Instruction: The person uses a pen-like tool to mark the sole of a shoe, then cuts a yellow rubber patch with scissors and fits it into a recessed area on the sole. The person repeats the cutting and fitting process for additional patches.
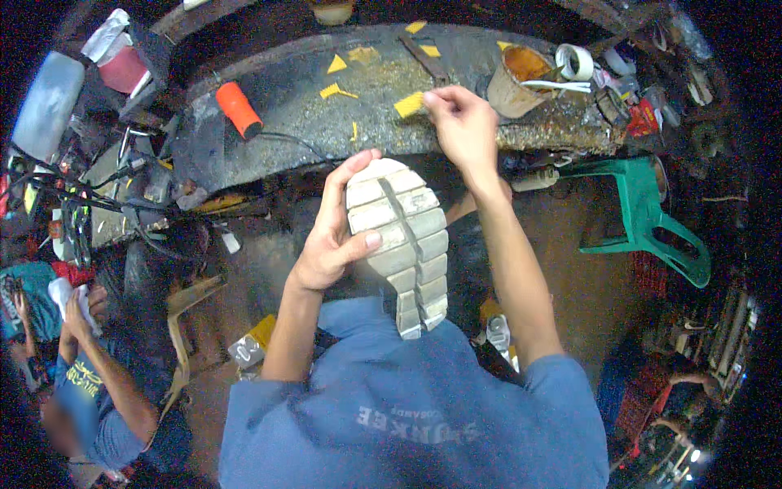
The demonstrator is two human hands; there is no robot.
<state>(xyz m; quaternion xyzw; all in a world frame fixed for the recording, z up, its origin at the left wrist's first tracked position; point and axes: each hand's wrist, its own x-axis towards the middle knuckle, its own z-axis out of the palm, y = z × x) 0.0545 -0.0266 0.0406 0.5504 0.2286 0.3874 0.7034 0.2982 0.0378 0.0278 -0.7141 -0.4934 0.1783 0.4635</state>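
My left hand (324, 248) grips a white shoe sole (401, 216) by its left edge, thumb across the tread and fingers behind. Deep cross grooves and one dark lengthwise groove cut the sole; whatever lies behind it is hidden. Over the near part of the workbench (293, 98), my right hand (466, 122) pinches a small yellow textured piece (409, 105) between thumb and fingers. Several yellow scraps, among them a triangle (336, 63) and a forked strip (336, 91), lie on the bench to the left of that hand.
An orange cylindrical tool (239, 110) lies on the bench's left, with a black cord. A glue-stained tub (516, 81) and a white tape roll (574, 61) stand at right. A green plastic stool (643, 204) is on the right. Another person (110, 399) sits at lower left.
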